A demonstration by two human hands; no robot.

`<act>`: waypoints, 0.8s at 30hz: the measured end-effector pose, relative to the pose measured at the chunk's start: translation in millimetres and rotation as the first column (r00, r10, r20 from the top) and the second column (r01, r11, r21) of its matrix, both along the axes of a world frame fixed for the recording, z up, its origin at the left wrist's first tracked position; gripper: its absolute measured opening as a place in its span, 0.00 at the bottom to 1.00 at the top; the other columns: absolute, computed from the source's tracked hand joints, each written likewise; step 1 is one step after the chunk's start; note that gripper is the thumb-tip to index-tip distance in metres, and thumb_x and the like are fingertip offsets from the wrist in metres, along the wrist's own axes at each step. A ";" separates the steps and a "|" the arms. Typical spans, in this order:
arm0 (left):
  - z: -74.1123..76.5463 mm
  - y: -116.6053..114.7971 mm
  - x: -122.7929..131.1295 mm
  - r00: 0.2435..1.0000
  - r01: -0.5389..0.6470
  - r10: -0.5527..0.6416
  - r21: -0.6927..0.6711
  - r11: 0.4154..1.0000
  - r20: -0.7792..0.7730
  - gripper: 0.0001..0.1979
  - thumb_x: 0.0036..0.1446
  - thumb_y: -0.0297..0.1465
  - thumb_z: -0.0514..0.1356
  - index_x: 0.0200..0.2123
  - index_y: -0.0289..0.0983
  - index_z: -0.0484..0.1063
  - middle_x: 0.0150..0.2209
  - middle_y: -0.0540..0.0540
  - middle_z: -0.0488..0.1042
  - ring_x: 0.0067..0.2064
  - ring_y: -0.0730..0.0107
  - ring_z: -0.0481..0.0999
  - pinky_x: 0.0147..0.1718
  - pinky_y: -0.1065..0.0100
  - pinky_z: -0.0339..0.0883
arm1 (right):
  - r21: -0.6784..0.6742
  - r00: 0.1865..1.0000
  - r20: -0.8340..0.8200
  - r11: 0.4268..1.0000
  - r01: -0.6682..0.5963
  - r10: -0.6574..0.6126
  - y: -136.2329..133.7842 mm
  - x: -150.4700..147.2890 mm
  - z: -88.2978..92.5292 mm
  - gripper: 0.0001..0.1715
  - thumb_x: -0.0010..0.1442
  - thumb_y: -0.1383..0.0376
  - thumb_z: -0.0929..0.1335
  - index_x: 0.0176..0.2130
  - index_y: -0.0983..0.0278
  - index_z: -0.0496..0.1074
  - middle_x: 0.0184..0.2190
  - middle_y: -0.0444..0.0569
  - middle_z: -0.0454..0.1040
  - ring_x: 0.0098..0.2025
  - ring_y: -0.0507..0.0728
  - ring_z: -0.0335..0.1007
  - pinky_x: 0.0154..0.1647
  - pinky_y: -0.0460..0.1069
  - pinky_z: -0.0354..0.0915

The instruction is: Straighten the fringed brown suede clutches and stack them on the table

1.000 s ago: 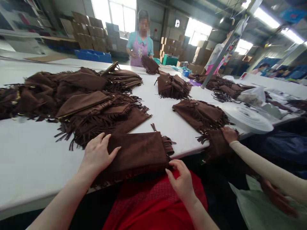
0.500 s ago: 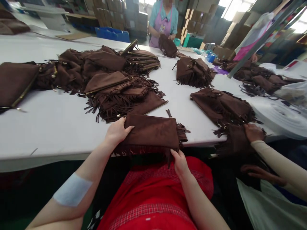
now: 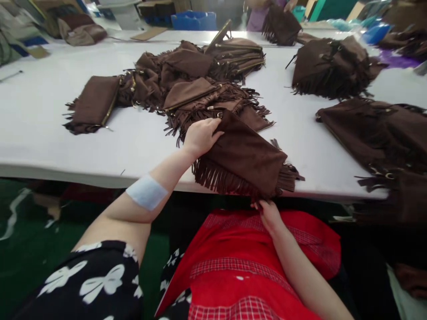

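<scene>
A dark brown fringed pouch (image 3: 245, 153) lies tilted at the table's front edge, its fringe hanging toward me. My left hand (image 3: 203, 138) grips its upper left corner beside a small metal ring, thumb on top. Below the lower right corner, my right hand (image 3: 268, 214) pinches the ends of the fringe, just off the table edge. Behind the held pouch, a heap of similar brown pouches (image 3: 190, 91) with gold zippers spreads over the table. One separate pouch (image 3: 96, 100) lies flat to the left of the heap.
The white table (image 3: 43, 133) runs across the view. More brown pouches (image 3: 333, 66) are piled at the right, with others (image 3: 383, 133) at the near right. A co-worker (image 3: 258, 18) across the table holds a fringed piece (image 3: 282, 26). A blue bin (image 3: 194, 21) stands behind.
The pouch has turned, its left end raised farther onto the table and its right end lower. My right hand has shifted from the pouch's corner to its fringe. The view has swung left.
</scene>
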State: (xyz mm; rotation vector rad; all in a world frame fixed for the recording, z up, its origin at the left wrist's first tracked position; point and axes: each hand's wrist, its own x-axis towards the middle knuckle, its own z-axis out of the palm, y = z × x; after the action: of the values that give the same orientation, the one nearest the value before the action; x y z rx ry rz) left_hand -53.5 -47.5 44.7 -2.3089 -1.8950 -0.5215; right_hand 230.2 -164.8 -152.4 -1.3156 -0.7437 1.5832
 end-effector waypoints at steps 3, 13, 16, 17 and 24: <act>9.8 18.8 4.2 0.997 0.017 -0.019 -0.027 0.999 -0.070 0.20 0.66 0.38 0.54 0.56 0.34 0.68 0.49 0.38 0.74 0.53 0.54 0.72 0.54 0.57 0.64 | -0.018 1.000 -0.009 1.000 -0.005 0.005 -3.4 -3.0 -2.4 0.14 0.41 0.57 0.73 0.22 0.63 0.70 0.15 0.41 0.66 0.22 0.54 0.64 0.32 0.52 0.66; -57.5 34.3 52.5 0.998 -0.059 0.057 -0.151 0.987 -0.017 0.37 0.63 0.49 0.52 0.67 0.33 0.54 0.70 0.34 0.50 0.71 0.47 0.48 0.68 0.49 0.42 | -0.209 0.984 0.038 0.964 -0.164 0.176 -21.6 -26.7 -22.9 0.10 0.40 0.59 0.69 0.19 0.64 0.70 0.12 0.44 0.66 0.20 0.55 0.67 0.26 0.50 0.63; -67.1 27.9 54.2 0.999 -0.042 0.041 -0.090 0.995 -0.013 0.36 0.63 0.51 0.49 0.66 0.34 0.57 0.69 0.35 0.53 0.70 0.49 0.49 0.67 0.50 0.43 | -0.205 0.996 0.091 0.979 0.008 0.011 -11.3 -13.0 -22.1 0.10 0.41 0.60 0.67 0.25 0.63 0.72 0.20 0.49 0.75 0.24 0.57 0.71 0.29 0.51 0.67; -68.2 28.1 52.4 0.999 -0.038 0.037 -0.080 0.996 -0.007 0.36 0.63 0.52 0.48 0.66 0.34 0.58 0.69 0.35 0.54 0.70 0.49 0.50 0.67 0.50 0.44 | -0.178 0.991 0.110 0.980 0.093 -0.074 -6.9 -5.9 -19.3 0.11 0.41 0.60 0.66 0.27 0.62 0.72 0.24 0.50 0.77 0.27 0.58 0.73 0.31 0.52 0.68; -68.4 34.7 45.1 0.999 -0.033 0.034 -0.042 0.999 0.009 0.33 0.62 0.50 0.49 0.63 0.36 0.62 0.67 0.37 0.59 0.69 0.52 0.53 0.66 0.52 0.47 | 0.081 0.996 -0.032 0.992 0.091 -0.089 -17.2 18.4 35.1 0.20 0.48 0.61 0.66 0.40 0.64 0.77 0.43 0.56 0.80 0.47 0.64 0.75 0.50 0.58 0.69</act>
State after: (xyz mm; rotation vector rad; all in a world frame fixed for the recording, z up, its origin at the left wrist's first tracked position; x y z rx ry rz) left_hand -8.4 -12.8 -23.6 -2.2999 -1.9638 -0.4945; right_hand 248.7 -181.9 -117.3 -1.2475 -0.7151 1.4807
